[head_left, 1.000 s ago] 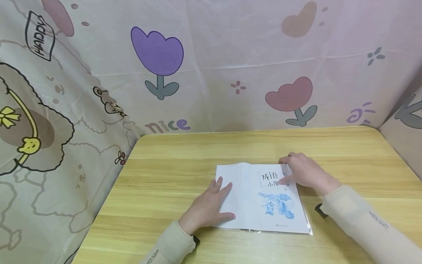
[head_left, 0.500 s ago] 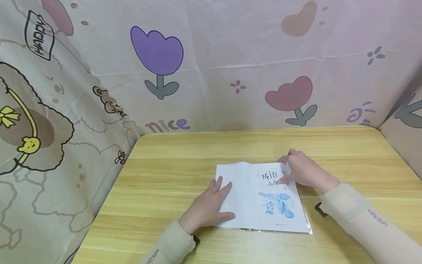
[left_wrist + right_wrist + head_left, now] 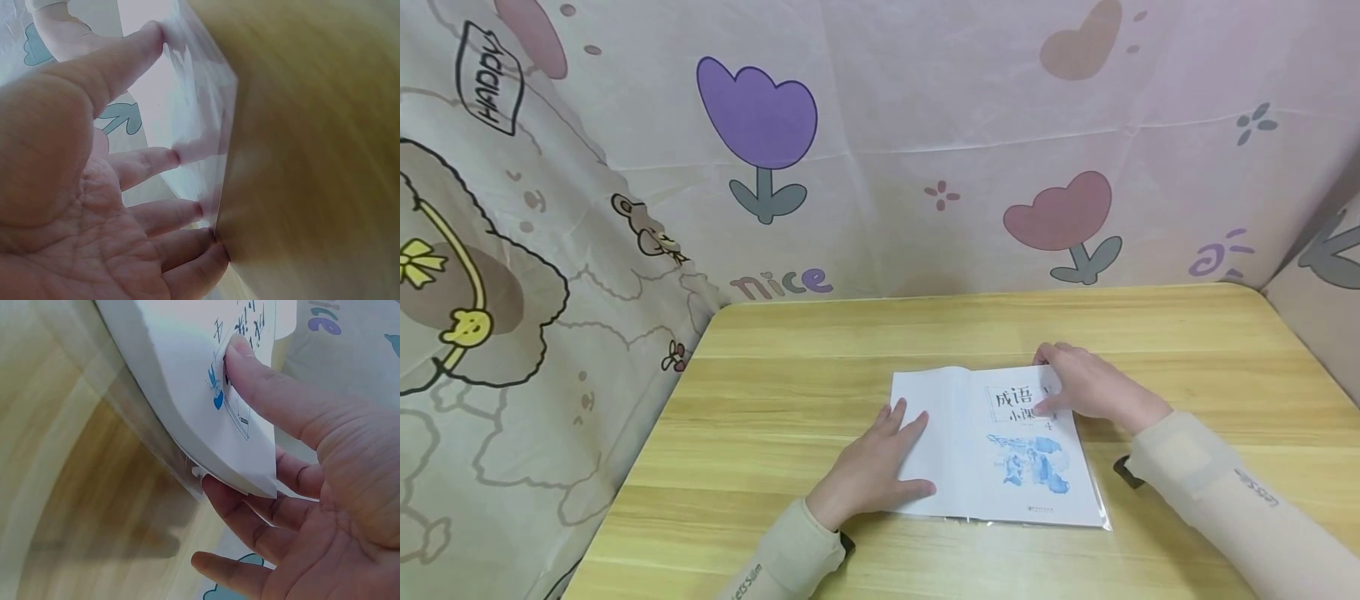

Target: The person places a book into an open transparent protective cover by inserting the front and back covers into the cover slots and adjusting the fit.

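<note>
An open book (image 3: 958, 492) lies on the table, its left side blank white, its right page printed with Chinese characters and a blue picture. A clear plastic cover (image 3: 215, 125) shows along its edge. My left hand (image 3: 874, 467) rests spread on the blank left side, fingers nearly straight, fingertips touching it. At the upper right corner my right hand (image 3: 1086, 387) pinches the pages. In the right wrist view the thumb presses on the printed page (image 3: 187, 381) while fingers lie underneath, and the corner bends up off the table.
The wooden table (image 3: 760, 433) extends around the book. A patterned cloth (image 3: 880, 150) with tulips hangs behind the table and along its left and right sides. Each wrist has a beige sleeve with a dark band piece (image 3: 1127, 472) near it.
Both hands keep nearly the same places on the book. The right hand's fingers shift very slightly at the upper right corner.
</note>
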Tool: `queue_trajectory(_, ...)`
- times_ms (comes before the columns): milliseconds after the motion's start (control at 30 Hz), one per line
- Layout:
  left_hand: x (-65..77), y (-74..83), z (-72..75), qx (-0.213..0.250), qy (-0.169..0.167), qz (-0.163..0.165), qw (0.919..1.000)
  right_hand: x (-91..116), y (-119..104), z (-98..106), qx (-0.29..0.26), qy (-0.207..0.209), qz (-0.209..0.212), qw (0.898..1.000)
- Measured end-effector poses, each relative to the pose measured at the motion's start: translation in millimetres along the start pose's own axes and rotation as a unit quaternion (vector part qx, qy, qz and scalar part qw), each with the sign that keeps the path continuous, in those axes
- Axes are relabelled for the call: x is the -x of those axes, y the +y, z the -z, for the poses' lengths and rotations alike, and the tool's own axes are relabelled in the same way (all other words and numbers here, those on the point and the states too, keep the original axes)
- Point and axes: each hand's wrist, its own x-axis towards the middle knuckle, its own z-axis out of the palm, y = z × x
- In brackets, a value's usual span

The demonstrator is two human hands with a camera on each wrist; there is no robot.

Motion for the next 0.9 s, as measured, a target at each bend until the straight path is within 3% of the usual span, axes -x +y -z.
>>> queue_trajectory(267,-0.1,0.8,0.6,0.003,-0.001,0.001,1.0000,-1,9,-2,-0.060,-0.012,-0.018,0.998)
queue_trajectory(567,1.3,2.8,0.6,0.009,-0.001,0.004,1.0000,3,28,2,-0.150,-0.004,-0.043,0.988)
queue_trajectory(733,2.0,3.5,0.9,0.010,0.002,0.007,0.9999,10,38,4,-0.245,-0.008,-0.051,0.968)
queue_trajectory(900,1.8,4.0,1.3,0.009,0.002,0.004,1.0000,19,45,8,-0.339,-0.060,-0.054,0.937)
